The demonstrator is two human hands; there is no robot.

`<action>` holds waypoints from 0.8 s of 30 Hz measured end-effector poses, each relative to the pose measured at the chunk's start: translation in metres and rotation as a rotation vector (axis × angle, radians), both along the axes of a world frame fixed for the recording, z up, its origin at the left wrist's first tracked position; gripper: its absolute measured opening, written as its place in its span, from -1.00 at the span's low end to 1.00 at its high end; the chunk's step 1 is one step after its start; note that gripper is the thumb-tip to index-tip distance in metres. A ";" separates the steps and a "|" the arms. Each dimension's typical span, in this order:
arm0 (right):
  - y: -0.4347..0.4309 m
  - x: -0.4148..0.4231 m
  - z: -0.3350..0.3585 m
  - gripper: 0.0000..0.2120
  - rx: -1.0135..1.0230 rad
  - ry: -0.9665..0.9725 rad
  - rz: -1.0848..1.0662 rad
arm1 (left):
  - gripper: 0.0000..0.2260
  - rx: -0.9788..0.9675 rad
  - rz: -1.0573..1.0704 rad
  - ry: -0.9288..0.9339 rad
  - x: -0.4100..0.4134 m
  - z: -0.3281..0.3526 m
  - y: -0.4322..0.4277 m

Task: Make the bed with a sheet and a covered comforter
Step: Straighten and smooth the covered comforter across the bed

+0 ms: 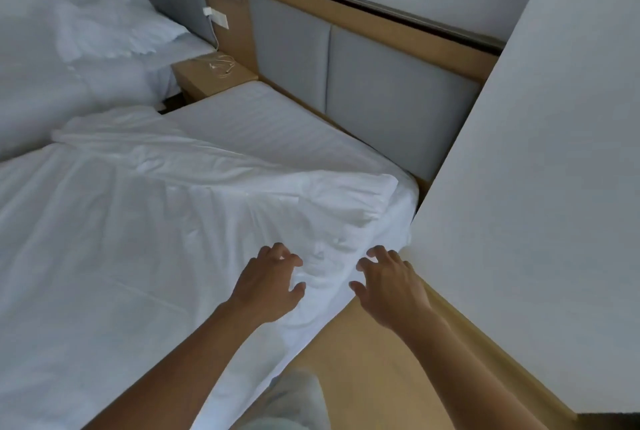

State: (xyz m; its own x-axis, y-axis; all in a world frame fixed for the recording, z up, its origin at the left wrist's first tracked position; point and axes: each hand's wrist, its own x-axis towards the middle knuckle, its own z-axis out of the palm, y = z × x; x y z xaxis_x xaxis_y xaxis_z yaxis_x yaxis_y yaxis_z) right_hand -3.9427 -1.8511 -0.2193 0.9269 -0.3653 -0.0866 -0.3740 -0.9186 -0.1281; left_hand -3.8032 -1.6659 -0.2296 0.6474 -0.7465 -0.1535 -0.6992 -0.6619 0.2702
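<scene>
So the white comforter lay rumpled over the striped sheet, which showed bare near the headboard. Left hand and right hand were at its wall-side edge, fingers spread apart, gripping nothing.

The comforter is showing as white cloth, matt and crumpling into fine creases, while the sheet is lying smoother, its white weave carrying faint stripes. The headboard is showing dull grey padded fabric framed in pale, smooth wood. The nightstand is looking like the same wood. The wall is reading as flat matt paint, and the floor is looking smooth and tan.
</scene>
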 end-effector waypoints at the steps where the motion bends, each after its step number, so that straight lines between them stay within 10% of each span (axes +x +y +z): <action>1: -0.021 0.011 -0.002 -0.60 0.013 0.001 0.013 | -0.60 0.000 0.011 -0.001 0.006 -0.001 -0.019; 18: -0.334 0.235 -0.109 -0.48 0.144 0.198 -0.008 | -0.63 0.155 0.047 0.072 0.254 -0.115 -0.373; 24: -0.418 0.312 -0.205 -0.27 0.167 0.263 -0.003 | -0.17 0.285 0.040 0.171 0.316 -0.215 -0.479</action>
